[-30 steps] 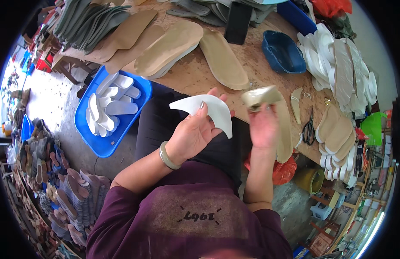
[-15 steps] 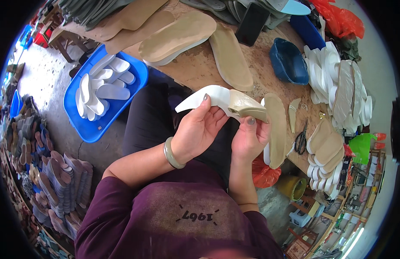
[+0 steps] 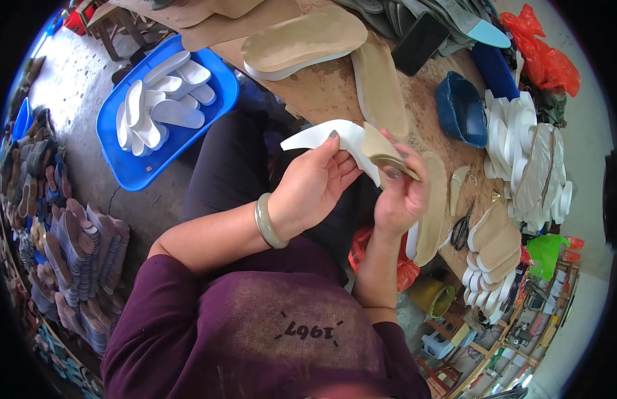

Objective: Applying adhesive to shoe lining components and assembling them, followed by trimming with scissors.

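My left hand [image 3: 311,186] pinches a curved white insole [image 3: 331,133] between thumb and fingers, above my lap. Over the insole's right end bends a tan cover sheet [image 3: 376,145], partly peeled or folded back from the white. My right hand [image 3: 403,196] grips the tan sheet's free end, thumb below and fingers over the top; those fingers are slightly blurred. How far the two layers are joined is hidden. Beyond my hands, on the wooden table, lie larger tan-topped insoles with white undersides [image 3: 302,43], and one more tan-topped insole [image 3: 428,206] is beside my right hand.
A blue tray [image 3: 218,90] of white insoles sits left of my legs. On the table are a black phone [image 3: 420,43], a dark blue basin [image 3: 460,110], scissors [image 3: 461,229] and stacked tan insoles [image 3: 494,246]. White pieces [image 3: 514,139] are piled at the right.
My right hand has turned and its fingers have come up over the tan sheet, bending it further. My left hand keeps its hold on the white insole. The whole view has shifted slightly.
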